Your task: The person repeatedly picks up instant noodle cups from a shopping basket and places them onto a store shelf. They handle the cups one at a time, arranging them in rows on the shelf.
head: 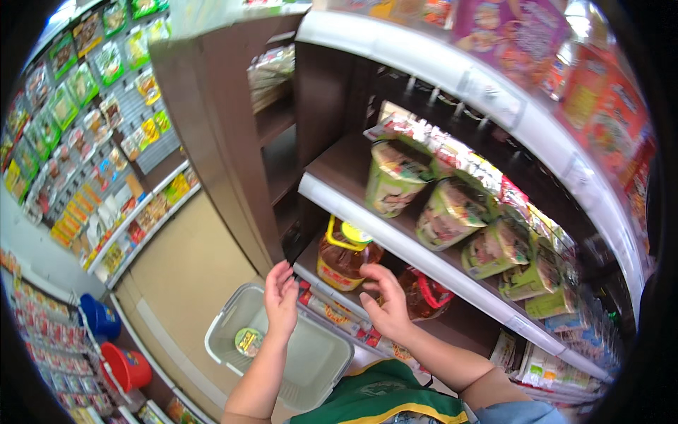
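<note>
My left hand (281,299) is raised over the edge of a grey plastic basket (302,365), fingers apart and holding nothing. In front of the lower shelf, my right hand (385,299) is also free, its fingers curved and spread. Between and beyond both hands stands a large oil bottle (335,262) with a yellow cap and yellow handle; whether the right fingertips touch it I cannot tell. A second bottle (424,291) with a red handle sits to its right, partly hidden by my right hand. Inside the basket lies a round green-lidded tub (248,341).
Several green instant-noodle cups (397,183) line the middle shelf, whose white front edge (371,233) juts above the bottles. A brown shelf end panel (212,132) rises at left. Blue (99,316) and red buckets (125,367) stand across the tiled aisle (175,275). Hanging snack packs (79,85) cover a rack.
</note>
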Demonstrator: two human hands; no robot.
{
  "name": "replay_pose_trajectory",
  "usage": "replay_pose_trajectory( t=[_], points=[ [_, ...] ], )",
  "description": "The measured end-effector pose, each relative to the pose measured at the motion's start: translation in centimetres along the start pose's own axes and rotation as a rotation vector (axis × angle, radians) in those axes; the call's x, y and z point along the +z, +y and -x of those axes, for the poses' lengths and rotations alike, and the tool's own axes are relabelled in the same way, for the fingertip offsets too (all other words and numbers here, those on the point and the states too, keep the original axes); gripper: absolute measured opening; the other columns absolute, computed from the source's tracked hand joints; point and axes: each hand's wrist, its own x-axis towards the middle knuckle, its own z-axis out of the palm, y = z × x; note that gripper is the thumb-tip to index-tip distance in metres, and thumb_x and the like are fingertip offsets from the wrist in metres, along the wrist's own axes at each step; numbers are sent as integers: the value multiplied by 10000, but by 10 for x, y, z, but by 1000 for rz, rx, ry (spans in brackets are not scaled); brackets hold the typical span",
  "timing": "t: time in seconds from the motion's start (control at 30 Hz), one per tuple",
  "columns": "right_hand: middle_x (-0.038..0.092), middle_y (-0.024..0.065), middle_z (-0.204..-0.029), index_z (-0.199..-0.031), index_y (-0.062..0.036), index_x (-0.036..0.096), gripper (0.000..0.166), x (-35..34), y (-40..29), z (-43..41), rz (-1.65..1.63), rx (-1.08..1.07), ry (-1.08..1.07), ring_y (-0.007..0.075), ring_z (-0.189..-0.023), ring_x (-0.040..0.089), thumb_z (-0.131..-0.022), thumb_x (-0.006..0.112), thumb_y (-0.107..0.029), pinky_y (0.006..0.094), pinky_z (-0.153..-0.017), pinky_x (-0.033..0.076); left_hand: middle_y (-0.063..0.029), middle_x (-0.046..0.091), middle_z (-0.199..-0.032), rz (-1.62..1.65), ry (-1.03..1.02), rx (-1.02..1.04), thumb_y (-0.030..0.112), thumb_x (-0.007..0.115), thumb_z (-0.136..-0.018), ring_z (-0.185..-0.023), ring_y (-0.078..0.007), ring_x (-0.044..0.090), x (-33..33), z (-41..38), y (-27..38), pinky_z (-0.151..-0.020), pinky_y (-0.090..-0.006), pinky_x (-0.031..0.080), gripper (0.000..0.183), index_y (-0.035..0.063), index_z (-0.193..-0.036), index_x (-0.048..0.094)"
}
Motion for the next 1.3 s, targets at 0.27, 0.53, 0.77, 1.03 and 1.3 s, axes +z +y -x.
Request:
replay_pose_trajectory(
  t=[0.27,0.53,0.77,1.03,1.3],
  points=[
    [95,233,-1455,-1390,44,86,815,-30,-42,-38,97,-90,176,336,-1365,88,-766,598,-73,369,-1091,128,-134,444,-1293,-81,-347,250,74,489,-863,-1221,-223,404,113,-82,91,-1012,-332,308,439,12,-1286,390],
    [51,238,-1453,-1385,72,-30,916,-22,-38,-74,-9,46,335,281,-1362,81,-765,616,-123,327,-1090,104,-94,419,-1328,81,-412,-25,429,363,-937,-1231,-198,380,157,-129,98,-1019,-342,280,559,44,-1341,344],
    [-12,301,-1435,-1364,89,-73,968,-20,-38,-88,76,155,338,378,-1355,40,-743,623,-168,354,-1073,201,-96,395,-1359,114,-481,-126,580,317,-905,-1259,-195,358,168,-134,92,-1045,-326,238,696,22,-1318,360],
    [69,268,-1434,-1381,62,-4,904,-14,-39,-88,107,-135,321,358,-1344,125,-767,617,-173,380,-1082,166,-106,502,-1224,258,-386,50,441,261,-970,-1137,-167,439,156,-120,100,-981,-277,301,569,-27,-1236,445],
    [157,224,-1430,-1396,51,41,694,7,-59,-75,-248,-249,101,303,-1334,191,-889,461,-170,394,-1073,201,-123,360,-1342,265,-255,341,393,278,-963,-1260,-184,325,93,-59,132,-1055,-319,219,571,-24,-1350,232]
  ],
)
